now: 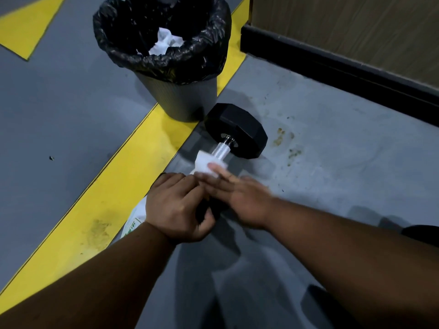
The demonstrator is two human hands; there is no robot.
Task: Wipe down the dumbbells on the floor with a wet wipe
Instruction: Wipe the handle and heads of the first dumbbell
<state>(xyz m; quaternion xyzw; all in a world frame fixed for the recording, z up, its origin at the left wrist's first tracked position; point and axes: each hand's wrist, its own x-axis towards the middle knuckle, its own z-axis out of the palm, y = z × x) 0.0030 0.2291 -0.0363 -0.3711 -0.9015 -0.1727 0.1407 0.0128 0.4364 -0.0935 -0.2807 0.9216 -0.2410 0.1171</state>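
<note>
A black hex dumbbell (235, 129) lies on the grey floor with its chrome handle (222, 148) pointing toward me. A white wet wipe (206, 163) is wrapped over the near part of the handle. My right hand (240, 198), blurred, reaches in from the right and presses the wipe with its fingertips. My left hand (175, 207) covers and grips the dumbbell's near head, which is mostly hidden under it.
A black bin (175, 96) lined with a black bag holds crumpled white wipes, just beyond the dumbbell. A white packet with green print (136, 222) pokes out under my left wrist. Yellow floor stripe on the left, dark baseboard (332, 67) and wall at the right.
</note>
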